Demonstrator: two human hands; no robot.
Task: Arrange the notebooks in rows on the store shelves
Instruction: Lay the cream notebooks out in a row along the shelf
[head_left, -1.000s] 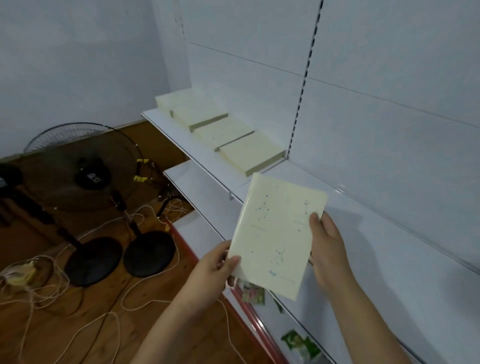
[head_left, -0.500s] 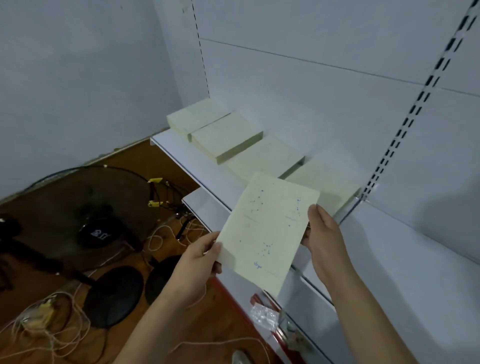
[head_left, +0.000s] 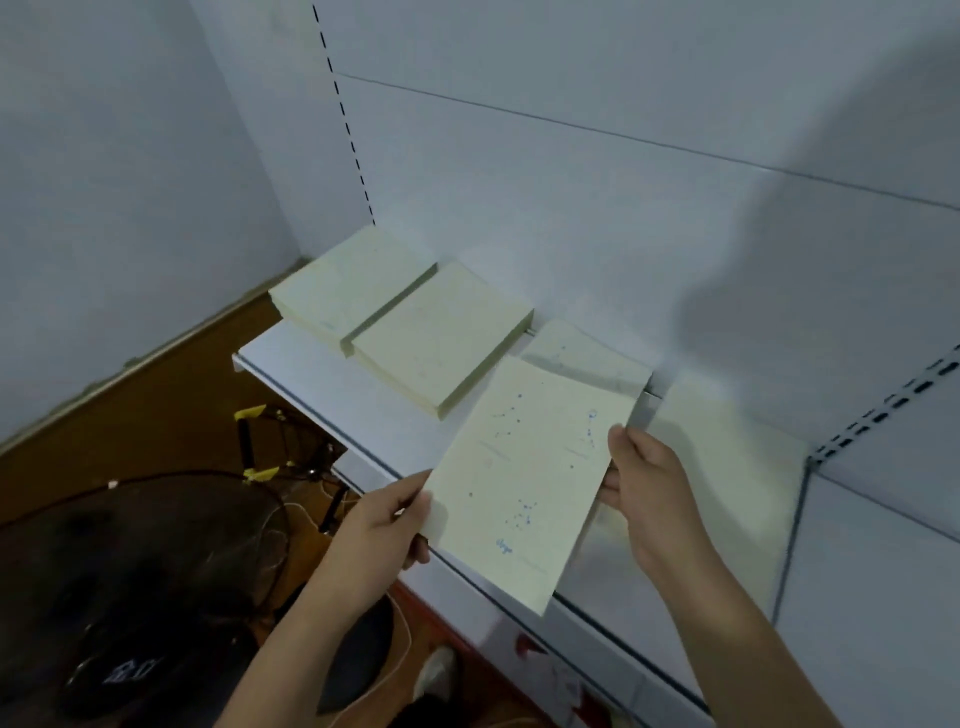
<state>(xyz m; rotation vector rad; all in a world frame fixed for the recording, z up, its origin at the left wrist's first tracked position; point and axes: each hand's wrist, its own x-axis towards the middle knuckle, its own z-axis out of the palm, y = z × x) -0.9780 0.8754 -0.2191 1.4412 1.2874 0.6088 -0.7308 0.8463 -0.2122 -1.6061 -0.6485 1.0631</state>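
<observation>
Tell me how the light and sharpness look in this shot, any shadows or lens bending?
Head view: dim, bluish light; a broad soft shadow falls on the white back panel at upper right. Wide-angle bending curves the slotted upright and the shelf edge. The held notebook, gripped by left hand and right hand, is sharp enough to show blue dots; the fan is dark and murky.
</observation>
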